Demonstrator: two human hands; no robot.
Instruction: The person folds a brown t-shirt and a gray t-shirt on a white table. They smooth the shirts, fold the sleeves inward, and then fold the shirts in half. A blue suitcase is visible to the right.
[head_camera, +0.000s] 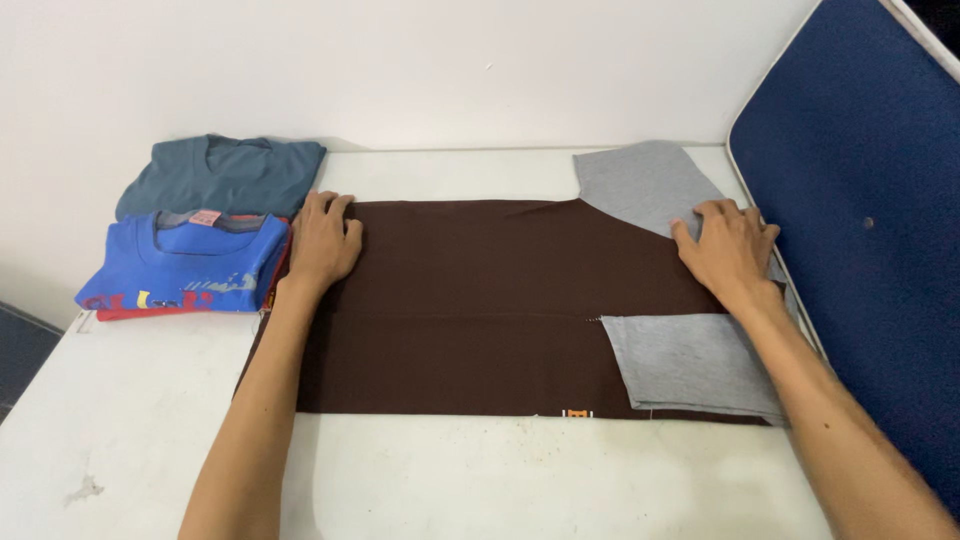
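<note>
A brown shirt (480, 300) with grey sleeves lay spread face-down across a white table (450, 480), its lower half folded up along a crease running across the middle; one grey sleeve (645, 185) pointed toward the wall, the other (690, 365) lay folded over the near edge of the brown cloth. The person's left hand (322, 240) pressed flat on the shirt's left end, fingers together and extended, gripping nothing; the right hand (730, 250) rested palm-down where the far sleeve met the body, fingers slightly spread, also flat on the cloth. At the table's far left corner sat a folded blue shirt (185, 265) over a red garment (150, 312), with a folded grey-blue shirt (225, 175) behind it; a dark blue panel (860, 200) stood along the right side.
</note>
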